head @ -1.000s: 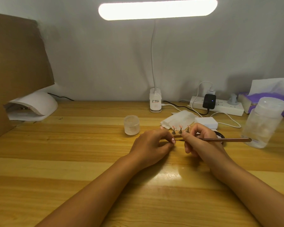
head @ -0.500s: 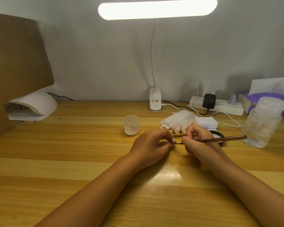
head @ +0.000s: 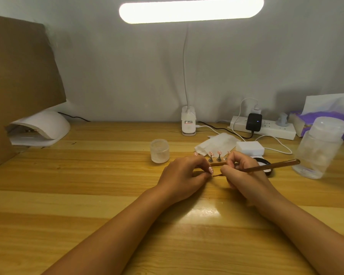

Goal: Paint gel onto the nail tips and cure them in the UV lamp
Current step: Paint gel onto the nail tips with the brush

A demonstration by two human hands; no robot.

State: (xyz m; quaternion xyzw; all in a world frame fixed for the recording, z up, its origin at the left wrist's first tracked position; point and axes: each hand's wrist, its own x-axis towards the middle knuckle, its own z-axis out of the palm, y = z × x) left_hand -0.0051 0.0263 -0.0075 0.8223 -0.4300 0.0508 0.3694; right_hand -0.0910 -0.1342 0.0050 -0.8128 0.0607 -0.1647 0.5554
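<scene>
Wooden worktop [head: 87, 195], lamp-lit: the grip of the left hand [head: 184, 175] pinches a pink nail tip [head: 211, 170]; the grip of the right hand [head: 244, 173] is clamped round a gel brush [head: 276, 165]. The brush handle has just tilted up, bristles near the tip, so painting seems underway, with curing in the UV lamp [head: 42, 126] at far left not yet begun.

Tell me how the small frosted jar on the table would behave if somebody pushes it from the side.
The small frosted jar looks squat with a wide base, so it would probably slide, not tip. Standing upright, it is unlikely to roll. The wooden table looks glossy, so it may slide easily.
</scene>
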